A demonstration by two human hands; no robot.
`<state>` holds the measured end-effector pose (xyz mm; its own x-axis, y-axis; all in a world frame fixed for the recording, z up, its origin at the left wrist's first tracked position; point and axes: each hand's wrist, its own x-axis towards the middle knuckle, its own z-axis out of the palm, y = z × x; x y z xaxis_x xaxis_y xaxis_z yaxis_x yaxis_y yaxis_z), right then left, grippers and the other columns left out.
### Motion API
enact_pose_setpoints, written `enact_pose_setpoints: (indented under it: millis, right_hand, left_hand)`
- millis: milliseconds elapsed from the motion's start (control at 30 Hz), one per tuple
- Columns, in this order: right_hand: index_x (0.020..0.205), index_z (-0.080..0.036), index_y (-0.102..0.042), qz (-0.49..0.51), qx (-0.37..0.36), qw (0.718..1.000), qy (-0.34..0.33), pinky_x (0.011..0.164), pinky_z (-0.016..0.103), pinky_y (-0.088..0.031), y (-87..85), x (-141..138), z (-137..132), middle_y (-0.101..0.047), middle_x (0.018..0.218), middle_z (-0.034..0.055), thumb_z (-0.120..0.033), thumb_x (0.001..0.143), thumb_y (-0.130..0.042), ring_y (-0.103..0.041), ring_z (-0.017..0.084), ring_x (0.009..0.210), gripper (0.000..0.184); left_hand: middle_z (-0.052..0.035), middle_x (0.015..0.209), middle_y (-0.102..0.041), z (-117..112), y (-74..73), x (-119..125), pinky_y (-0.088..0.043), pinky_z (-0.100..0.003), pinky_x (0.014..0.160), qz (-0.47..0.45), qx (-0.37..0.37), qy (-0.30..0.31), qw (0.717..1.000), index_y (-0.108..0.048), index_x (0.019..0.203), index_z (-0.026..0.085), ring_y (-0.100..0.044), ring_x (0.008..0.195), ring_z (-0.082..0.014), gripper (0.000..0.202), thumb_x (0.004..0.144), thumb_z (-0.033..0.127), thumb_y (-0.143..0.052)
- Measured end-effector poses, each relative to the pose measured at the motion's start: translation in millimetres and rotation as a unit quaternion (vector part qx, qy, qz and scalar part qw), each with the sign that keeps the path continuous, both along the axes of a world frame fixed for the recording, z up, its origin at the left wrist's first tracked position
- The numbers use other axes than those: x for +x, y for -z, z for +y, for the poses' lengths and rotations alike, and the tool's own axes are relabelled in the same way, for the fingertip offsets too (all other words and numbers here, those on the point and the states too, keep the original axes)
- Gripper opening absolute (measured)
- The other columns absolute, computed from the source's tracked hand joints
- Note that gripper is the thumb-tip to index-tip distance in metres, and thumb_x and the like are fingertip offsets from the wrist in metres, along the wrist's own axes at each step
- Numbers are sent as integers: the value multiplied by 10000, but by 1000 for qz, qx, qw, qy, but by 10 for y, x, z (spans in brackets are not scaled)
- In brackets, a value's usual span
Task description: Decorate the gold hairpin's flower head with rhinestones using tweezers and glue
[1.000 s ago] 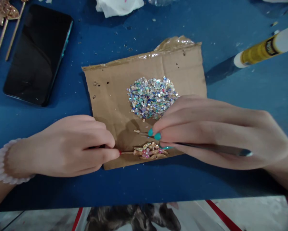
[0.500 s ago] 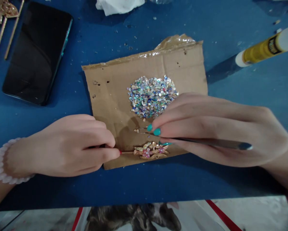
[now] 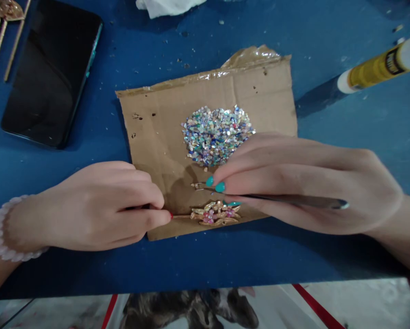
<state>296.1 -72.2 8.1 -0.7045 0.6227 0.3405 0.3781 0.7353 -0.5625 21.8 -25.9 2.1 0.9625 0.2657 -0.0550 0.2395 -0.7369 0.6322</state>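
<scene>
My left hand [image 3: 123, 208] is closed on the thin stem of a gold hairpin [image 3: 216, 214]. The hairpin's head, with leaves and pink flowers, lies over the lower edge of a piece of cardboard [image 3: 160, 146]. Between the fingers of my right hand [image 3: 294, 183] is a pair of metal tweezers [image 3: 294, 199]. Their tips hover just above the hairpin, beside a tiny pale chip [image 3: 193, 185]; whether they grip it I cannot tell. Behind my right fingers, a heap of shiny multicoloured chips [image 3: 215, 135] spreads on the cardboard, partly covered by that hand.
A black phone [image 3: 52, 73] lies at the upper left, beside gold hairpins [image 3: 2, 23]. At the right is a yellow and white tube [image 3: 379, 71]. Crumpled white tissue [image 3: 169, 6] is at the top. Below the table edge an animal [image 3: 187, 308] shows.
My right hand has shifted slightly left, and the tweezer tips look closer together beside the pale chip. The left hand and hairpin have stayed in place.
</scene>
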Motion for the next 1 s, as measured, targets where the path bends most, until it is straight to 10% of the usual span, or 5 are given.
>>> enact_pose_setpoints:
  millis: [367,733,1000]
  right_hand:
    - [1068,-254,-662,-33,-74,996,48,911,360,-627,46,13,-173,-690,1080,76,-551,950,-577,-685,204,1053,331]
    - [997,-196,-577,5,-23,1000,-7,907,265,-625,20,40,-12,-729,906,26,-35,939,-534,-731,135,951,176]
    - [971,-200,-547,21,-55,996,61,851,208,-609,-52,21,-132,-726,885,-20,-107,990,-539,-708,60,894,95]
  left_hand:
    - [61,786,-717,-7,19,-41,-372,-278,635,-40,55,32,997,-702,869,261,-541,642,-119,327,1018,227,-413]
    - [62,767,-702,-23,34,-51,-368,-266,641,-4,-5,-8,1000,-693,857,272,-542,642,-109,319,1023,300,-422]
    - [59,825,-703,-17,79,-80,-328,-298,654,-33,58,46,997,-691,972,284,-517,683,-128,315,1022,204,-390]
